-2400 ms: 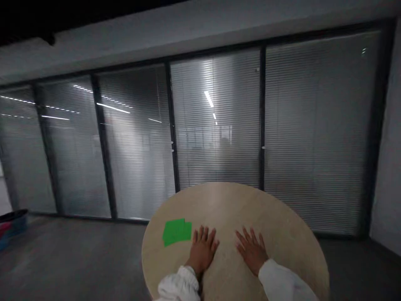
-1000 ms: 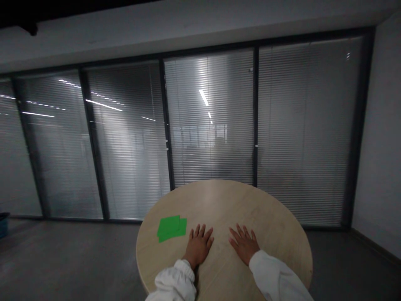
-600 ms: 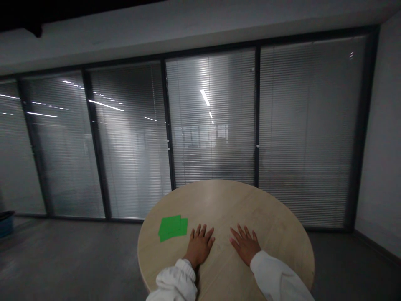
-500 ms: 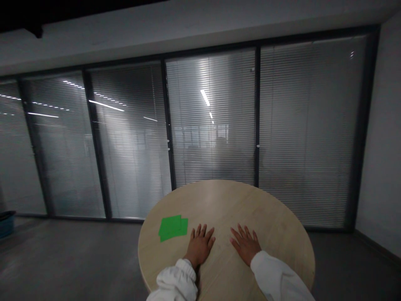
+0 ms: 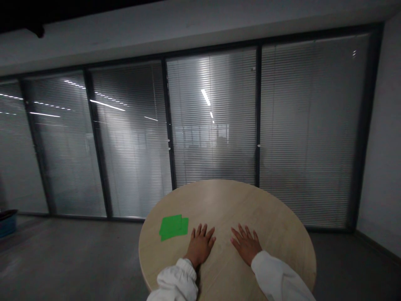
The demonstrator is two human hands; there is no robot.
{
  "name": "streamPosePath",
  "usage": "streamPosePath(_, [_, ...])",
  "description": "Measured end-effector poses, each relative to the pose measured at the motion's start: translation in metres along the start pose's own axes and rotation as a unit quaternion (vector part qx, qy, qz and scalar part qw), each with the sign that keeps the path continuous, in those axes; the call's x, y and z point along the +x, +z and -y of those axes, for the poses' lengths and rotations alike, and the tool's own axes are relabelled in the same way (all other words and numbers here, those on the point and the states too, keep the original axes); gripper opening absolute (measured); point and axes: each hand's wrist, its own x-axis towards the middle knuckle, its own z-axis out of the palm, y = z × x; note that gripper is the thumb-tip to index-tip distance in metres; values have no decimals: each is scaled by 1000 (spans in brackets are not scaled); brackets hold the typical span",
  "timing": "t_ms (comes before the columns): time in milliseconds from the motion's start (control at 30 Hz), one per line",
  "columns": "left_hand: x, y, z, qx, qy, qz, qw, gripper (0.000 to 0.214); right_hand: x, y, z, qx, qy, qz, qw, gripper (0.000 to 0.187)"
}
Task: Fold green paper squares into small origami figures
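Note:
My left hand (image 5: 200, 246) lies palm down on the round wooden table (image 5: 225, 200), fingers spread and holding nothing. Just to its left are flat bright green sheets (image 5: 172, 227), overlapping one another, apart from the fingers. My right hand (image 5: 246, 245) also rests flat on the tabletop with its fingers apart and nothing in it. A strip of bare wood separates the two hands. White sleeves cover both wrists.
Behind the table stands a glass partition with blinds (image 5: 213, 154) in dark frames. A blue container (image 5: 8, 225) sits on the grey floor (image 5: 78, 259) at the far left. A pale wall (image 5: 380, 146) closes off the right side.

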Motion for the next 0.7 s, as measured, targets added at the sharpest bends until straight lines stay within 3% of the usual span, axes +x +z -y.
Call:
streamPosePath(267, [-1, -2, -2, -6, -3, 7, 1000, 52, 1, 1, 1, -4, 4, -1, 1000, 55])
streamPosePath(400, [2, -1, 6, -20, -2, -16, 1000, 51, 2, 3, 0, 10, 14, -24, 1000, 59])
streamPosePath(600, [6, -9, 44, -2, -77, -145, 986, 45, 1, -3, -1, 24, 10, -121, 992, 57])
streamPosePath(700, [3, -14, 69, 31, -152, -165, 974, 45, 1, -4, 0, 27, -20, -128, 991, 56])
